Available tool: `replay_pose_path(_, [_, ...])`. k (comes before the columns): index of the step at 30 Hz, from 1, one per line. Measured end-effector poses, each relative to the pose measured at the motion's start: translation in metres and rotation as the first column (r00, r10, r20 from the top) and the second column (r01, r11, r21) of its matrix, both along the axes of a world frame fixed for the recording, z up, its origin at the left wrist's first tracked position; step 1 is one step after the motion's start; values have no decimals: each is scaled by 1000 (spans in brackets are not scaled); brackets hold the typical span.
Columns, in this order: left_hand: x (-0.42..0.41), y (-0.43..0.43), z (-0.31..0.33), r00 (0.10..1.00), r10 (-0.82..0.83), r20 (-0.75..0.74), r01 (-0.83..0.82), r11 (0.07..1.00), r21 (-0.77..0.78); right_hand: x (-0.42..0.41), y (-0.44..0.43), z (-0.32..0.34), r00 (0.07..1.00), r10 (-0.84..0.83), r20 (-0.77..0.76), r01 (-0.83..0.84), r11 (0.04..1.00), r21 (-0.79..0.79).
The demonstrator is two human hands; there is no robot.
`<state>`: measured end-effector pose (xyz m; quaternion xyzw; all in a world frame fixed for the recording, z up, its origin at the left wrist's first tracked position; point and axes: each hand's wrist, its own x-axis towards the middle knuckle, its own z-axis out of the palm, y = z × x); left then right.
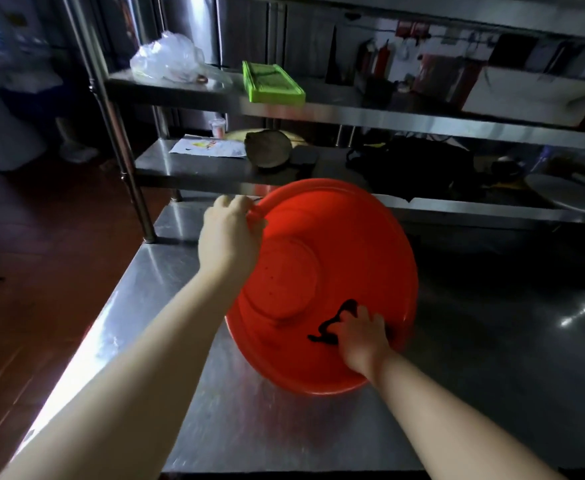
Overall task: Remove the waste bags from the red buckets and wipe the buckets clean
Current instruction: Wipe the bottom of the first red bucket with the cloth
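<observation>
A red bucket (346, 244) stands tilted on the steel table (249, 427), its open mouth turned toward me. My left hand (230, 233) grips its upper left rim. My right hand (362, 336) is inside the bucket, low on the wall, and presses a dark cloth (332, 323) against the red plastic. Part of the cloth shows as a dark wavy strip beside my fingers; the rest is hidden under my hand. No waste bag is visible in the bucket.
Behind the table stands a steel rack with two shelves. On it are a clear plastic bag (168, 58), a green tray (272, 83), a coconut (267, 148), papers (208, 147) and a black bag (412, 164). A red tiled floor (42, 271) lies to the left.
</observation>
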<state>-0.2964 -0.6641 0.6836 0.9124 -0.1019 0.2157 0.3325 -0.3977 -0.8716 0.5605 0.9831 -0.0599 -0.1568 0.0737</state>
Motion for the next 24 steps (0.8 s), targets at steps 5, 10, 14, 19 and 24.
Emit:
replay_pose_path(5, [-5,-22,-15,993,-89,78,84,994,70,-2,50,-32,987,-162,21,136,883,449])
replay_pose_path(10, [9,10,8,964,-136,229,77,966,249,-5,144,-17,985,-44,164,-136,378,916])
replay_pose_path(14, [17,47,19,951,-129,282,0,909,416,-8,210,-32,962,189,195,-258,407,876])
replay_pose_path(19, [27,66,17,930,-126,345,-54,883,467,-7,175,-47,880,451,148,-409,560,721])
replay_pose_path(24, [29,52,21,923,-153,352,-43,869,492,45,63,18,831,552,-72,-540,768,-345])
